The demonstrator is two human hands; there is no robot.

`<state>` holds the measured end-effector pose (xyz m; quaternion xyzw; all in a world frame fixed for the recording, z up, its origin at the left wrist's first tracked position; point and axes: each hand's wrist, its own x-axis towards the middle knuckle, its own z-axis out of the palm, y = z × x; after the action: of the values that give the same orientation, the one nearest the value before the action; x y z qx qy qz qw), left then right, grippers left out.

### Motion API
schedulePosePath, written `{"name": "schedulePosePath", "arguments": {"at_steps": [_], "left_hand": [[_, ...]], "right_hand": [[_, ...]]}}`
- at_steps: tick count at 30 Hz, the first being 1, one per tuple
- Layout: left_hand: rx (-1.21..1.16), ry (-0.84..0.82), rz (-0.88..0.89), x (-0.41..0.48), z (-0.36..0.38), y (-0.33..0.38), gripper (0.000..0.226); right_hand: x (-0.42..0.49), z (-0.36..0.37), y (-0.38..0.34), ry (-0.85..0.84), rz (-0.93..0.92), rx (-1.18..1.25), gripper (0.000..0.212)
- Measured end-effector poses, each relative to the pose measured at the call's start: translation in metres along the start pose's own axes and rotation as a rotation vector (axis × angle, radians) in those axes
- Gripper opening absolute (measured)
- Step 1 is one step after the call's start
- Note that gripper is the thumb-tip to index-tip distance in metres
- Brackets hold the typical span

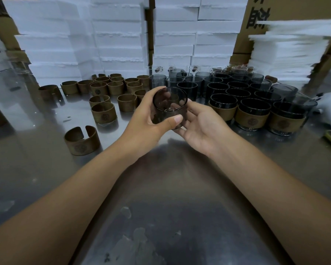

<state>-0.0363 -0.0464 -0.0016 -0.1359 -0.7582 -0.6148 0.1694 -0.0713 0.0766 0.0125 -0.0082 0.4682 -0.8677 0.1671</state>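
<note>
Item: one smoked glass (168, 108), bare, held tilted above the counter (161, 188), mouth toward the camera.

Hold: left hand (145, 119) grips it, thumb across the near wall and fingers curled over the far rim. Right hand (204, 129) lies loose, its straight fingers touching the right wall and base without clasping.

Handling, as judged: rigid, thin-walled, breakable. It is smooth and likely slippery, and light enough for one hand. The wall is the best place to grip, not the rim, with the base supported.

Markings: split brown sleeves (82, 140) on the left each carry a round stamped emblem that cannot be read. The same emblem appears on the sleeved glasses (252, 115) on the right. A carton (287, 8) at rear right bears large black Chinese characters, cut off by the frame. The glass shows no label.
</note>
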Motion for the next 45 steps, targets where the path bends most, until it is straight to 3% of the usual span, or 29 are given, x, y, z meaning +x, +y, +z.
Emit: {"name": "schedulePosePath", "arguments": {"at_steps": [11,21,34,40,45], "left_hand": [[-0.077,0.014,-0.023,0.000,-0.001,0.001,0.057],[0.017,0.011,0.005,0.002,-0.004,-0.004,0.058],[0.024,0.033,0.018,0.005,-0.005,-0.008,0.055],[-0.223,0.128,-0.129,0.006,-0.006,-0.006,0.045],[-0.260,0.113,-0.196,0.008,-0.007,-0.007,0.051]], "right_hand": [[-0.003,0.003,0.004,-0.089,0.140,-0.114,0.053],[0.000,0.000,0.006,-0.021,0.169,-0.193,0.055],[0.000,-0.002,0.002,0.065,0.026,-0.243,0.027],[-0.002,0.002,0.006,0.070,-0.210,-0.576,0.041],[-0.011,0.009,0.011,-0.064,-0.347,-0.683,0.026]]}}
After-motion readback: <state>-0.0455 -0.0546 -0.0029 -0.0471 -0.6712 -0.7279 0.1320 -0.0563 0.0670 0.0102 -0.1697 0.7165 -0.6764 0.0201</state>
